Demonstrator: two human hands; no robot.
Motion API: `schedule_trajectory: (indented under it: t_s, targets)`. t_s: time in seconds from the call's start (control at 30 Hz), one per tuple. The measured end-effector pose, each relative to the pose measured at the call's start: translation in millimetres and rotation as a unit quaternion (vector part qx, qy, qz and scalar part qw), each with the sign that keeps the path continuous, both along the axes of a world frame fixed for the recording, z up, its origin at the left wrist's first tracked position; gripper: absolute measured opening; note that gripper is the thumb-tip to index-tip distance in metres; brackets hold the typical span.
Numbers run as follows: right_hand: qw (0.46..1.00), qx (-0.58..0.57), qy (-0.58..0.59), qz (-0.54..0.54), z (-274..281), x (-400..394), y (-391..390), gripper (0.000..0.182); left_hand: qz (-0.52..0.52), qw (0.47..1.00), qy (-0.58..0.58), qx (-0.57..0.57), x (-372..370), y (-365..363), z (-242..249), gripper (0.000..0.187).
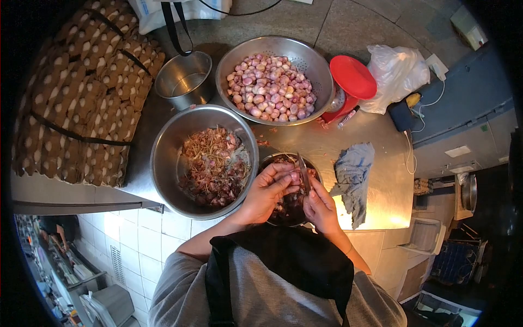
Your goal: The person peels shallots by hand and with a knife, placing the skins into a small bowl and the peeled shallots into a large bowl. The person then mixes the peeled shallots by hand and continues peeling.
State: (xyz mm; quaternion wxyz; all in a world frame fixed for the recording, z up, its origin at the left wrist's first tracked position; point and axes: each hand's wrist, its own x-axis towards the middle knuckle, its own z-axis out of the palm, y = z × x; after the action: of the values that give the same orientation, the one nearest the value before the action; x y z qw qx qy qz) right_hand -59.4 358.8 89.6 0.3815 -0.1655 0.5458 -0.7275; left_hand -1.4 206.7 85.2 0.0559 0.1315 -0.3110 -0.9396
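My left hand (268, 192) is closed around a small pinkish shallot (295, 177), pinched at the fingertips. My right hand (321, 209) grips a knife (303, 168), its blade pointing up and lying close against the shallot. Both hands are over a smaller metal bowl (315, 170) that has shallots and peelings in it, largely hidden by the hands. To the left stands a large metal bowl (157, 158) with dry skins, roots and unpeeled shallots. Behind it, a perforated metal colander (318, 54) holds many peeled shallots (272, 87).
A grey cloth (353, 177) lies on the metal table (395, 185) at the right. Further back are a red kitchen scale (353, 77), a white plastic bag (396, 76) and a metal pot (184, 82). Strapped egg trays (81, 98) are stacked at the left.
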Motion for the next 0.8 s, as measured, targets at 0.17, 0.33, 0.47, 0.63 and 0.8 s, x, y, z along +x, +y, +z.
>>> schedule_trajectory:
  t_s: [0.17, 0.33, 0.47, 0.63, 0.8]
  targets:
    - [0.994, -0.027, -0.104, 0.017, 11.4, -2.6, 1.8, 0.039, -0.011, 0.999, -0.028, 0.032, -1.1, -2.1, 6.7, 0.016]
    - [0.980, -0.053, -0.186, 0.037, 22.4, -2.9, 3.5, 0.040, -0.011, 1.000, -0.005, 0.010, 0.6, -2.3, -4.9, 0.019]
    - [0.996, -0.021, -0.088, -0.011, 12.2, -8.0, 7.8, 0.043, -0.007, 0.999, -0.025, 0.039, -1.0, -5.4, 5.8, 0.022]
    - [0.999, 0.032, 0.018, -0.008, 2.8, -5.6, 11.5, 0.044, -0.002, 0.998, -0.024, 0.050, -1.9, -5.6, 7.1, 0.022]
    - [0.999, 0.041, 0.019, 0.017, 1.8, -6.0, 12.3, 0.043, -0.012, 0.998, -0.006, 0.061, -0.6, -5.4, -1.8, 0.021]
